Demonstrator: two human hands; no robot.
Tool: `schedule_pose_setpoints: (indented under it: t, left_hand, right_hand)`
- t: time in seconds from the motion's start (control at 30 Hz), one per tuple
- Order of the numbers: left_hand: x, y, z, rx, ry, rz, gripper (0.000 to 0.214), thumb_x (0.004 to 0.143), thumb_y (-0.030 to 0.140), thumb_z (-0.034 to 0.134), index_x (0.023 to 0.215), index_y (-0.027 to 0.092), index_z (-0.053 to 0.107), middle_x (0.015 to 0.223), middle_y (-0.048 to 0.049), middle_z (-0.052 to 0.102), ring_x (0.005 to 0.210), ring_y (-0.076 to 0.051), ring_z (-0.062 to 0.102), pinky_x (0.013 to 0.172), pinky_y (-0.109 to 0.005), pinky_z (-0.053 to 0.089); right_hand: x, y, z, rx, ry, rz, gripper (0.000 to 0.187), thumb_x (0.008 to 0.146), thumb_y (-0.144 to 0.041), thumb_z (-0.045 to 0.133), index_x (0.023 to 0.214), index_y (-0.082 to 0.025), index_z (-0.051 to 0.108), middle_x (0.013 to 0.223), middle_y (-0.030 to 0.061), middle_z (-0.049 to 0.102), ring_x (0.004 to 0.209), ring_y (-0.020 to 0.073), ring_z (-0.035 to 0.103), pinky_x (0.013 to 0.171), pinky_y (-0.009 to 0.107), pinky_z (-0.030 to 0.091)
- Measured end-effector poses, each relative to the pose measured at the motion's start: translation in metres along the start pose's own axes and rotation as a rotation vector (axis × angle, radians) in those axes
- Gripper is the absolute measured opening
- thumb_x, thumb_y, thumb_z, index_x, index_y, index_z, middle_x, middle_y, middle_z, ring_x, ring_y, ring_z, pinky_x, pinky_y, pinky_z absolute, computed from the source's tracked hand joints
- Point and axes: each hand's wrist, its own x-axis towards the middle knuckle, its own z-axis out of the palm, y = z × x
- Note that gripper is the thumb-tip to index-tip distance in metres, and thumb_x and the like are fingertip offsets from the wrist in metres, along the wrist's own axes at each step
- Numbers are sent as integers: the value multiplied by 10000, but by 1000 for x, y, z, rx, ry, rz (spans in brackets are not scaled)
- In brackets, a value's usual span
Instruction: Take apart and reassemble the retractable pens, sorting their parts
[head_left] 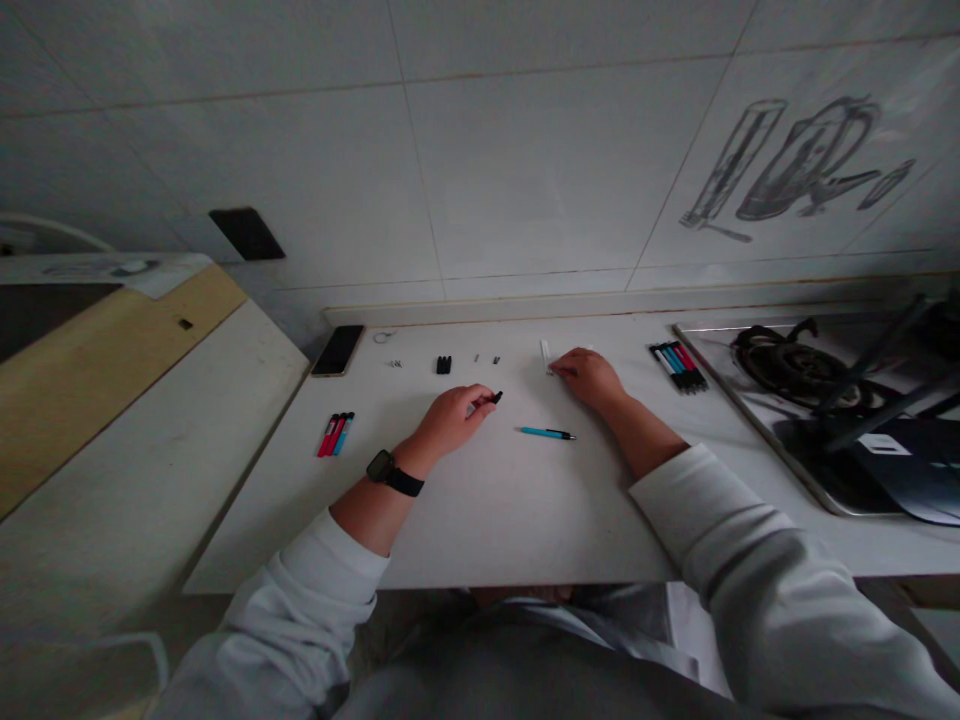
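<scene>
My left hand (pixel 452 416), with a dark watch on its wrist, pinches a small black pen part (pixel 497 397) above the white tabletop. Farther right, my right hand (pixel 591 376) reaches down with its fingertips together at the near end of a narrow white strip (pixel 545 352). Something tiny is at those fingertips, too small to name. Between and below the hands lies a blue pen (pixel 546 433) with a black end. Behind my left hand, several short black pieces (pixel 444 365) stand side by side, with tiny dark parts (pixel 496 360) to their right.
Red and blue barrels (pixel 335 435) lie at the left, below a phone (pixel 338 351). A ring (pixel 384 338) and small springs (pixel 395 364) are near the phone. Several pens (pixel 678 367) sit at the right, beside a gas stove (pixel 787 375). A tiled wall rises behind.
</scene>
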Motion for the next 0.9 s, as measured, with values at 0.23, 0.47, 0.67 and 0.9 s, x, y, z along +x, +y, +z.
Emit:
schedule_pose_setpoints:
  t: [0.23, 0.47, 0.67, 0.9]
  left_hand:
    - [0, -3, 2, -14, -9, -5, 135, 969, 300, 637, 1055, 219, 701, 991, -34, 770, 891, -178, 708, 798, -303, 532]
    - [0, 1, 0, -8, -20, -1, 145, 977, 302, 621, 1055, 219, 710, 999, -41, 769, 894, -183, 706, 814, -311, 534]
    - [0, 3, -1, -7, -27, -5, 154, 978, 309, 624, 1058, 211, 712, 1009, -46, 774, 903, -187, 710, 819, -320, 535]
    - [-1, 0, 1, 6, -21, 6, 152, 968, 301, 638, 1064, 210, 712, 1001, -54, 772, 905, -193, 714, 826, -326, 547]
  right_hand:
    - [-2, -7, -11, -84, -58, -38, 255, 962, -224, 608, 1103, -238, 820, 1115, 65, 759, 1030, 200, 680, 986, 284, 481]
    - [-8, -25, -34, -185, -203, -174, 199, 954, -227, 622, 1008, -226, 813, 1106, 86, 743, 1062, 231, 648, 1000, 330, 448]
    - [-12, -48, -36, -182, -296, -228, 181, 958, -222, 612, 994, -197, 787, 1069, 100, 726, 1030, 232, 640, 949, 317, 459]
    - [-17, -62, -30, -24, -287, -251, 140, 954, -228, 635, 965, -189, 769, 1005, 96, 707, 947, 216, 652, 872, 298, 480]
